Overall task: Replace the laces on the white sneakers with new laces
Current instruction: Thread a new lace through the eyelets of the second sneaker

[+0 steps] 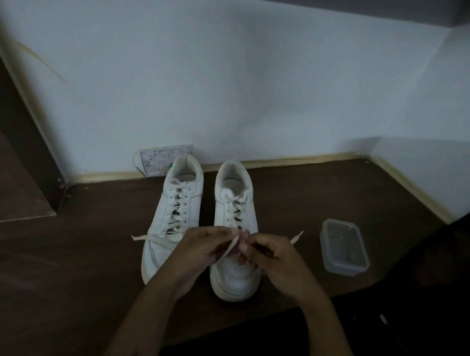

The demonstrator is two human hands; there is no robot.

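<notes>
Two white sneakers stand side by side on a dark wooden surface, toes toward me: the left sneaker (175,215) and the right sneaker (238,216). Both are laced with off-white laces. My left hand (202,250) and my right hand (270,259) meet above the lower lacing of the right sneaker. Between their fingertips they pinch a flat lace (231,246) that hangs down over the toe. One lace end (297,237) sticks out to the right of my right hand. A loose lace end (139,237) of the left sneaker lies on the wood.
A clear plastic container (343,246) sits open to the right of the sneakers. A patterned flat packet (162,159) leans against the white wall behind the left sneaker. A raised dark ledge (8,181) borders the left side. A dark object fills the lower right.
</notes>
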